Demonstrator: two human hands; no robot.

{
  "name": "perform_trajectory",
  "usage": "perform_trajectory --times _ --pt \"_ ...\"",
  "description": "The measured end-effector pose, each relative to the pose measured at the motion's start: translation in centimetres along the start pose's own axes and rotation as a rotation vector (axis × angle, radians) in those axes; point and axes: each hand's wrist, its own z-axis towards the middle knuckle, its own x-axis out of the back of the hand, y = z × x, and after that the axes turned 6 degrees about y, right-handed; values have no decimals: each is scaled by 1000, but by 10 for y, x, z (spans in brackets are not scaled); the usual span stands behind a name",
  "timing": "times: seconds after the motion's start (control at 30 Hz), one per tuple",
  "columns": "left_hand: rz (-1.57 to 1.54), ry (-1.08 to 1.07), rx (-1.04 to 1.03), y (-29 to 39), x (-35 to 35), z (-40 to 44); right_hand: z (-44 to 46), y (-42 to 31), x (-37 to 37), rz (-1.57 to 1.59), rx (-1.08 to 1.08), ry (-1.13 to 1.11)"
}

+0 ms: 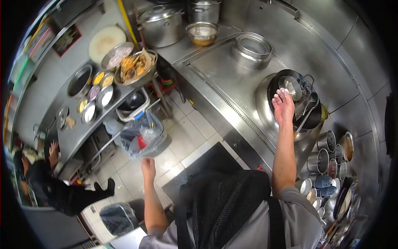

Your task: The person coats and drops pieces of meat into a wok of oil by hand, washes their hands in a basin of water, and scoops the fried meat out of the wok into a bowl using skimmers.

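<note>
My right hand (283, 106) is raised over the near side of a dark wok (317, 114) on the stove, palm up, fingers apart, with nothing in it. Just beyond its fingertips a perforated ladle (290, 86) lies in the wok, beside another ladle (306, 113) with a long handle. My left hand (148, 168) hangs low over the floor with its fingers curled closed; whether anything is inside cannot be seen. Nearest to it is a bin lined with a clear bag (143, 133), which has something red in it.
A lidded pot (161, 27) and a metal bowl (202, 33) stand at the back. Food bowls (134, 68) line the left counter (66, 135). A person in black (49, 182) is at far left. Several containers (318, 161) sit at right. A dark mat (207, 166) covers floor before me.
</note>
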Motion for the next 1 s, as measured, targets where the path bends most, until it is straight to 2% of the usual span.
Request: perform_trajectory --times 0.1,0.2,0.23,0.27,0.3,0.4,0.43,0.53,0.6,0.63,0.7,0.73,0.77,0.8,0.83,0.9,0.93,1.0 --pt "-66 -56 -285 108 -56 132 53 13 12 -14 84 128" --pt "-165 -210 -406 204 -143 219 121 46 26 5 94 227" --pt "-223 -244 -465 235 -182 239 151 60 29 15 90 257" --pt "-154 -236 -589 268 -222 260 184 73 26 30 90 284" --pt "-66 -277 -720 311 -261 278 222 84 19 32 97 280" --pt "-91 -436 -1081 446 -400 321 355 115 -14 -36 145 325" --pt "-110 -471 -1141 488 -449 329 404 128 -24 -60 163 303" --pt "-205 -598 -1280 584 -598 349 542 178 -27 -420 234 281" --pt "-189 -550 -1328 606 -697 357 603 193 -26 -1208 212 257" --pt "-184 -521 -1347 608 -740 365 616 189 -37 -1432 262 156" --pt "315 -763 -1213 598 -809 383 670 235 4 -1760 67 -26" --pt "561 -870 -1132 600 -837 386 675 239 13 -1862 50 -103" --pt "603 -949 -1004 607 -855 391 676 241 13 -1960 31 -182" --pt "645 -1026 -878 613 -868 399 685 239 10 -2001 -89 -161" --pt "693 -1100 -758 619 -878 402 696 240 14 -1954 -117 -68" --pt "98 -1148 -45 620 -887 396 708 245 20 -1836 -178 115" --pt "-194 -1103 316 622 -887 393 700 232 7 -1928 2 72" --pt "-500 -1295 604 628 -865 373 701 228 -17 -1917 3 -8"
